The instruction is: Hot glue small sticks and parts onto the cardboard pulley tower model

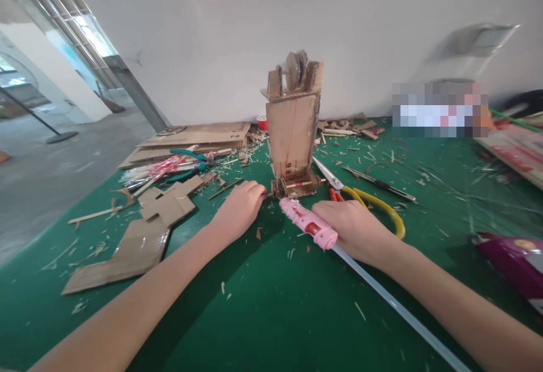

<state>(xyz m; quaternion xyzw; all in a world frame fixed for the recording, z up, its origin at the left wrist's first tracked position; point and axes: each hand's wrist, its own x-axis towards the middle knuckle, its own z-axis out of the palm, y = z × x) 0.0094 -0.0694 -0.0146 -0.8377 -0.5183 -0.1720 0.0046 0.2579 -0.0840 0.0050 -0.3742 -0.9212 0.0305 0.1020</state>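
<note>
An upright cardboard model (292, 134) stands in front of me, with round discs (293, 69) at its top and a red thread running down its front to a thin wooden axle (300, 184) at the base. My left hand (244, 208) is closed at the left end of that axle, fingertips pinched beside a small cardboard wheel (279, 187). In my right hand (354, 228) is a pink hot glue gun (309, 225), its front end close to the base of the model. A long clear glue stick (394, 304) trails from its rear. The gun's tip is hard to make out.
Yellow-handled scissors (379, 205) and a craft knife (379, 184) lie right of the model. Cardboard pieces (142, 242), teal-handled pliers (189, 174) and bundled sticks (148, 171) are on the left. A purple device (509, 264) sits far right; scraps litter the green tabletop (237, 327).
</note>
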